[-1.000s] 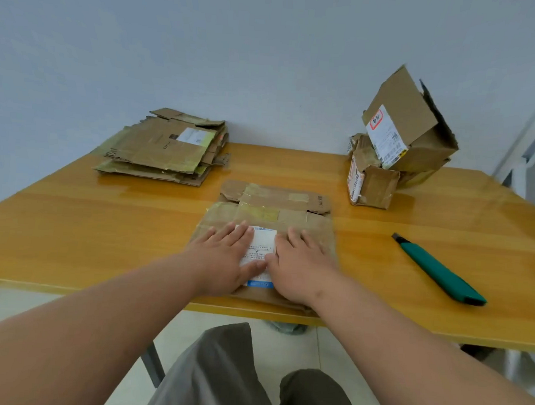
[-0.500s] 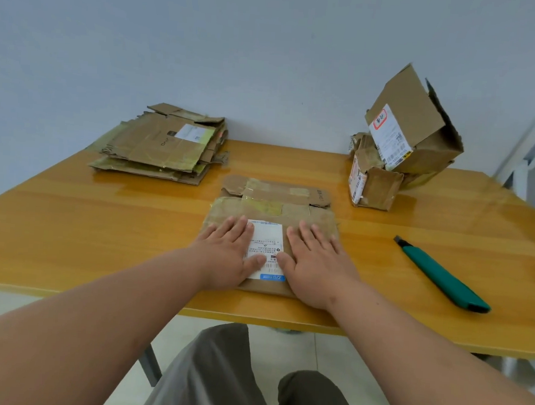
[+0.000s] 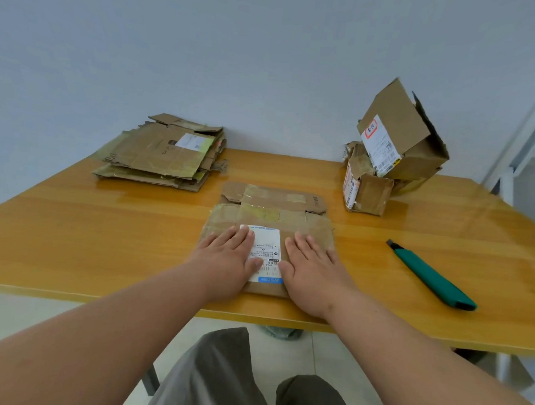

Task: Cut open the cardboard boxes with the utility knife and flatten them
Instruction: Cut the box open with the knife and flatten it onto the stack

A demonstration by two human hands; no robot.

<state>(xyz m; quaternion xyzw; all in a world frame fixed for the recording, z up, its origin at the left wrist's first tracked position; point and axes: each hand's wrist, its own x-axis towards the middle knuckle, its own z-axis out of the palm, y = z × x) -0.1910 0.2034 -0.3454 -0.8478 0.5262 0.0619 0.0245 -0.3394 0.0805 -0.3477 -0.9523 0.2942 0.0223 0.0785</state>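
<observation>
On the table (image 3: 71,221), both hands' spread fingers (image 3: 307,248) press the flattened box (image 3: 268,215).

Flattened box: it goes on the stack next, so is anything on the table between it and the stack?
Nothing visible. Bare table lies between the flattened box and the stack; the knife lies off on the other side.

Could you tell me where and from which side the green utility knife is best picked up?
Probably with the right hand, from above, fingers wrapped across the middle of the green utility knife. It lies flat on the table to that hand's right, blade tip pointing away, so the thick near half offers a safe grip.
</observation>
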